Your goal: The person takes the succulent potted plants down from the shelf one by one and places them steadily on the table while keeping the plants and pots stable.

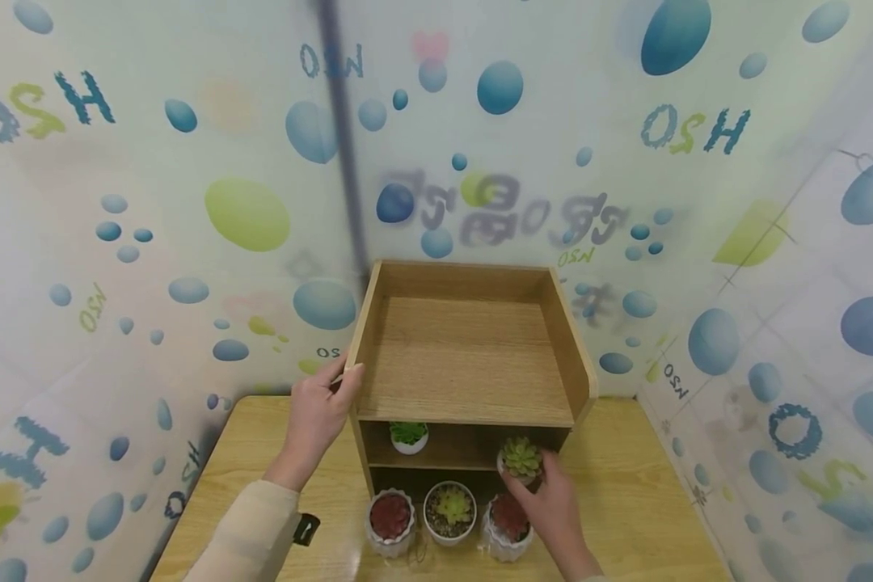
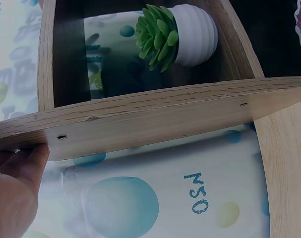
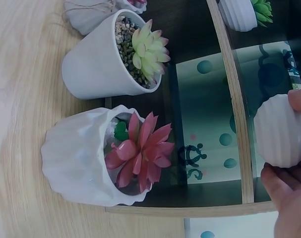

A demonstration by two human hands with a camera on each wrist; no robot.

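Observation:
A small wooden desktop shelf [image 1: 473,364] stands on the table. My left hand [image 1: 314,420] grips the upper edge of its left side panel [image 2: 140,121]. My right hand [image 1: 553,505] holds a potted succulent [image 1: 520,459] at the right end of the middle level. Fingers and thumb clasp its white ribbed pot [image 3: 281,131] in the right wrist view. Whether the pot's base touches the board is unclear. At the left of that same level sits a green succulent in a white pot [image 2: 195,37].
In front of the shelf stand a red succulent [image 1: 390,517] at left, a pale green succulent [image 1: 453,505] in a plain white pot, and another red succulent [image 3: 140,151] at right. The wooden table [image 1: 618,485] meets patterned curtains [image 1: 262,121] behind and at the sides.

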